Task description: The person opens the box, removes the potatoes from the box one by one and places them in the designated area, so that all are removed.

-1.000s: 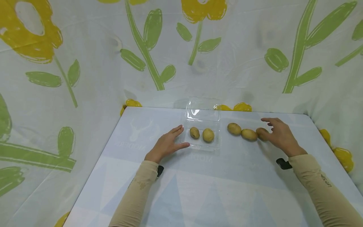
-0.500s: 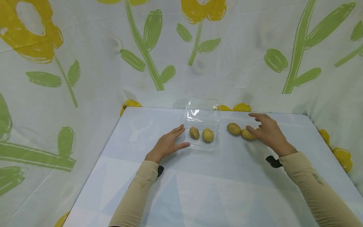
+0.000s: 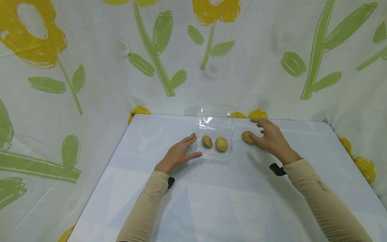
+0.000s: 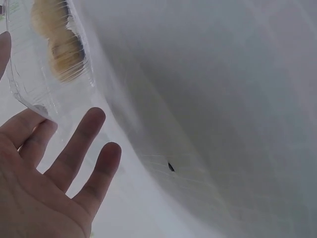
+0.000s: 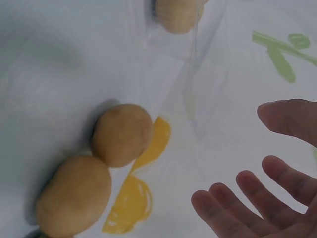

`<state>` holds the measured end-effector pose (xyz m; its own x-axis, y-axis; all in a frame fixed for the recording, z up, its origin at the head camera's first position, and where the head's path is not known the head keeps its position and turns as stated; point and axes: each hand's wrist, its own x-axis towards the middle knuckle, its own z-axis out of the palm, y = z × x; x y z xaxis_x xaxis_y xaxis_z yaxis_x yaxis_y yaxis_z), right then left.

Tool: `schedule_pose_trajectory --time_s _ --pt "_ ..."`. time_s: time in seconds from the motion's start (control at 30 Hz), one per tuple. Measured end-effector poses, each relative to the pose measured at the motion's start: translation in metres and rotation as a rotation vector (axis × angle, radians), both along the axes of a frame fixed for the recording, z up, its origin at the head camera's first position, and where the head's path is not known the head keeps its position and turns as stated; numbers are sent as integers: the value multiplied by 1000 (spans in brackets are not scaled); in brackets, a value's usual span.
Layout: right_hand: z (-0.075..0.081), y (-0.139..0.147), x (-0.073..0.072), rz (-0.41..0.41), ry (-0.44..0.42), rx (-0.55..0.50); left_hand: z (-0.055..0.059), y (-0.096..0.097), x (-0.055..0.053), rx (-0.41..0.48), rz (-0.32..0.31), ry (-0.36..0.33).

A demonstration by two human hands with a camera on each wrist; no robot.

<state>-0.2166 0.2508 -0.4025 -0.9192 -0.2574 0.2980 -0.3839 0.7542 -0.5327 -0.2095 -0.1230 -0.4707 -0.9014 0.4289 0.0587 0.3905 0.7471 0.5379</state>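
Note:
A clear plastic clamshell box [image 3: 218, 158] stands with its lid [image 3: 215, 116] raised at the back, a small potato [image 3: 207, 142] and a rounder potato [image 3: 221, 144] inside. My left hand [image 3: 176, 155] is at the box's left side, fingers spread; in the left wrist view fingertips [image 4: 47, 126] lie right at its edge. My right hand [image 3: 273, 141] hovers over the potatoes right of the box, fingers apart, holding nothing. One potato [image 3: 247, 137] shows past its thumb; the hand hides the others in the head view. The right wrist view shows a potato [image 5: 122, 135] against a larger potato [image 5: 74, 196].
The pale patterned table [image 3: 211, 201] ends just behind the box at its back edge. A white curtain [image 3: 242, 67] with yellow and green flowers hangs behind and at the sides. A dark strap piece [image 3: 277, 169] sits at my right wrist.
My right hand has moved left along the potato row, from the rightmost potato toward the one nearest the box. My left hand and the box have stayed in place.

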Motion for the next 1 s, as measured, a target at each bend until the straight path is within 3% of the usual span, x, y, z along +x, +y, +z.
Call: schedule_pose_trajectory --time_s 0.3,0.57,1.0 --pt "1 -26 -5 39 -109 -21 -1 0 -1 26 4 -15" --pt "-6 -53 -7 108 -80 22 -2 0 -1 27 19 -20" --pt "-18 -85 -12 157 -137 70 -5 1 -1 21 37 -39"
